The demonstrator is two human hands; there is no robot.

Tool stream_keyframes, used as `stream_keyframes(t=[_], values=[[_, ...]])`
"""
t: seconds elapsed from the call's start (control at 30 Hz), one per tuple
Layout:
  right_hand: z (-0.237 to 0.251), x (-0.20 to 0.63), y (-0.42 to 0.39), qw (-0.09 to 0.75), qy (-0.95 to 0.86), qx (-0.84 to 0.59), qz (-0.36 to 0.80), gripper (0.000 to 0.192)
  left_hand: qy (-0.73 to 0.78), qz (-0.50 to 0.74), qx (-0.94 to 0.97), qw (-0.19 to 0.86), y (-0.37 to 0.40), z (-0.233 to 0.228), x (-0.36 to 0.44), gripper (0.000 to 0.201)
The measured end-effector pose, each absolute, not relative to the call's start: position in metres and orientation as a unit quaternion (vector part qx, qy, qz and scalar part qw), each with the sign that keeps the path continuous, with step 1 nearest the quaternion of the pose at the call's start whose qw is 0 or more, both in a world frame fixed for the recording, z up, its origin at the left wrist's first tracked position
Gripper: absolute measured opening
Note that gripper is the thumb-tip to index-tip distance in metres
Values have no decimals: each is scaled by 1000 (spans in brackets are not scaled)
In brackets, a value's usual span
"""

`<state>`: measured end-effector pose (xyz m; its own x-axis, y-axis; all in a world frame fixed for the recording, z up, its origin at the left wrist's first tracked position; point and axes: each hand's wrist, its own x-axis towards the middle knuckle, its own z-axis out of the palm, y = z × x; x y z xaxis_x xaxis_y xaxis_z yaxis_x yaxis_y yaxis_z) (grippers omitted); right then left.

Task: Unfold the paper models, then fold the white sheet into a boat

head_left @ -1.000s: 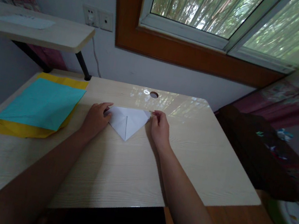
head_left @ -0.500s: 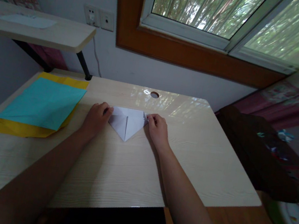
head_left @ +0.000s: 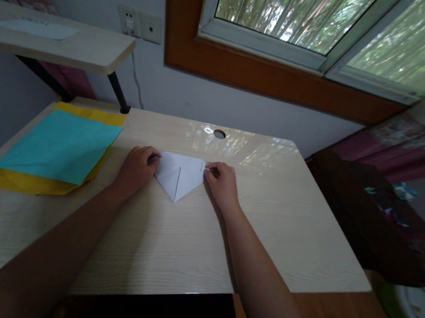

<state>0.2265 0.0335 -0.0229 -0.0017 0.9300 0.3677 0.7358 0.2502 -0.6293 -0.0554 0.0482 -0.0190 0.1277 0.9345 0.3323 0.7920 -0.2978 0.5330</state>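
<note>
A folded sheet of white paper (head_left: 178,175) lies on the desk, its point toward me and a seam running up its middle from that point. My left hand (head_left: 139,167) is closed on its left corner, thumb and fingers together at the edge. On the opposite side my right hand (head_left: 223,183) pinches the right corner, where a small narrow flap is folded inward. The fingertips hide parts of both corners.
A turquoise sheet (head_left: 61,148) rests on larger yellow paper (head_left: 19,182) at the desk's left. Behind it stands a raised shelf (head_left: 87,58) with a white sheet on top. The desk (head_left: 266,226) has a round cable hole (head_left: 219,134) near the back edge.
The small flap at the right corner, raised before, now lies flatter against the paper. My right hand has shifted slightly left with it; my left hand has stayed nearly in place.
</note>
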Motion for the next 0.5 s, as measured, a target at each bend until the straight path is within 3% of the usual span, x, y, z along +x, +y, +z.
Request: stream_keyframes(t=[0.27,0.37,0.5], values=[[-22,225,32,383,-678,-608,154,21,599,328,720,126,47,-20,-54,36],[-23,225,32,379,-680,-609,153,28,593,313,732,122,48,-21,-55,30],[-21,224,31,356,-698,-606,138,23,589,292,746,109,49,-20,-57,21]])
